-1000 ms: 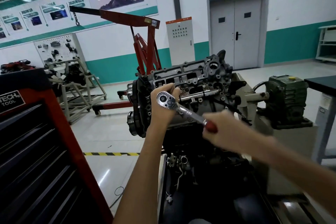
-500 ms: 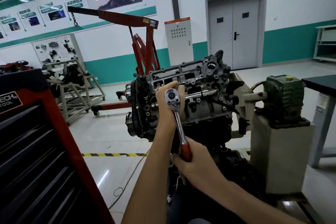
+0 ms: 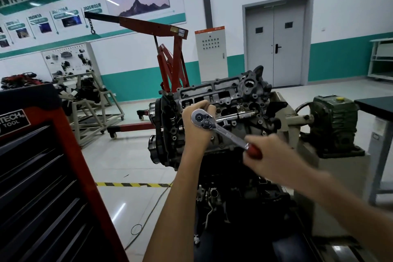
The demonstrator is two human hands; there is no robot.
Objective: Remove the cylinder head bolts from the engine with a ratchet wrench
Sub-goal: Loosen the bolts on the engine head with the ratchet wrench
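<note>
The grey engine (image 3: 229, 100) sits on a stand in front of me, its cylinder head turned toward me. A chrome ratchet wrench (image 3: 221, 128) with a red grip is set against the head, its round head at the upper left. My left hand (image 3: 196, 130) curls round the ratchet's head from behind and steadies it. My right hand (image 3: 268, 155) grips the red handle, which points down and to the right. The bolt under the ratchet head is hidden by the tool and my left hand.
A red and black tool cabinet (image 3: 42, 176) stands close at the left. Behind the engine is a red engine hoist (image 3: 170, 59). A green gearbox (image 3: 333, 125) on the stand and a dark table (image 3: 376, 104) are at the right. Yellow-black tape (image 3: 131, 184) marks the floor.
The ratchet handle swung from down-right to straight down, then back up to the right. My right hand moved with it. My left hand stayed on the ratchet head.
</note>
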